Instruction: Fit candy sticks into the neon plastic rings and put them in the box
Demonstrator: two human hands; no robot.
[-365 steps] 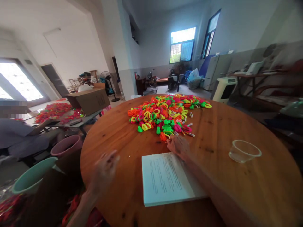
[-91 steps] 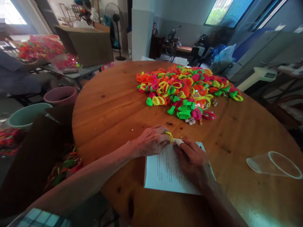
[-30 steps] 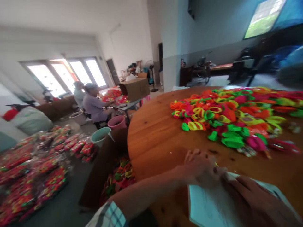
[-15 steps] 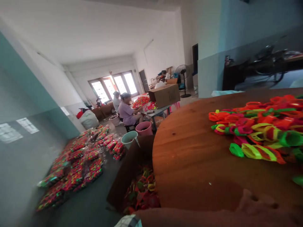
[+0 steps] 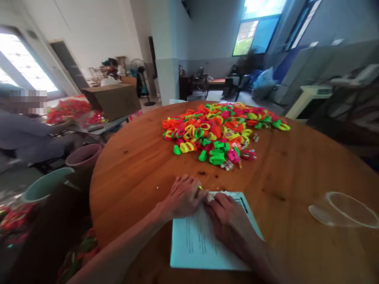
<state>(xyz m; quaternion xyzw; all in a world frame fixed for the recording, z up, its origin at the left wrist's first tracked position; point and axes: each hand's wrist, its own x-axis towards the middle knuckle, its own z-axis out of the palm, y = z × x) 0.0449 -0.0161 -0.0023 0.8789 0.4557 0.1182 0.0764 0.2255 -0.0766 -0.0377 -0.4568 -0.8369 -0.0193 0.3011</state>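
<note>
Hands (image 5: pixel 184 197) together at printed paper (image 5: pixel 195 250); yellow bit (image 5: pixel 200 187) in left; bright pile (image 5: pixel 204 127) beyond.

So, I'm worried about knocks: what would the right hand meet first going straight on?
The right hand would likely meet the left hand, close ahead of it; whether they touch is unclear.

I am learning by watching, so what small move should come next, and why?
Perhaps the left hand should turn slightly to expose the yellow piece: only a sliver of it shows, and the right hand is close beside.
</note>
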